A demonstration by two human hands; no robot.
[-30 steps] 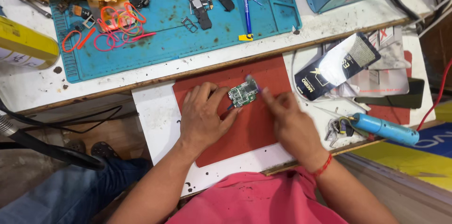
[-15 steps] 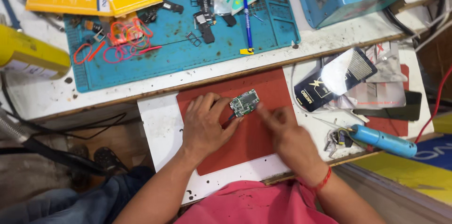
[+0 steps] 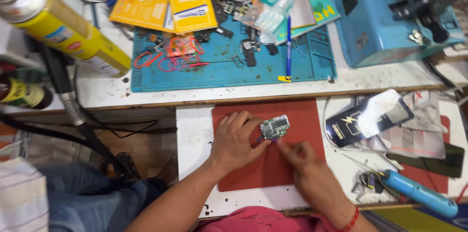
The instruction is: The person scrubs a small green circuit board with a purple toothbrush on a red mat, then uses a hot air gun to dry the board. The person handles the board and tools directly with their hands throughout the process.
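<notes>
A small green circuit board [image 3: 275, 126] lies on a red work mat [image 3: 304, 117]. My left hand [image 3: 236, 140] rests on the mat and pins the board's left edge with its fingertips. My right hand [image 3: 304, 163] comes in from the lower right, its fingertips pinched just below the board. A thin purple-tipped tool seems to sit in that pinch, too small to make out clearly.
A blue mat [image 3: 229, 71] behind holds small parts, red wire loops, a blue pen [image 3: 288, 41] and yellow packets [image 3: 187, 0]. A yellow spray can [image 3: 68, 32] stands at the left. Right of the red mat: a black card [image 3: 368, 117], a blue handled tool [image 3: 419, 194], a blue machine [image 3: 385, 12].
The view has shifted, so the bench sits lower in frame. Both hands stay at the circuit board; my right hand has closed in slightly toward its lower edge.
</notes>
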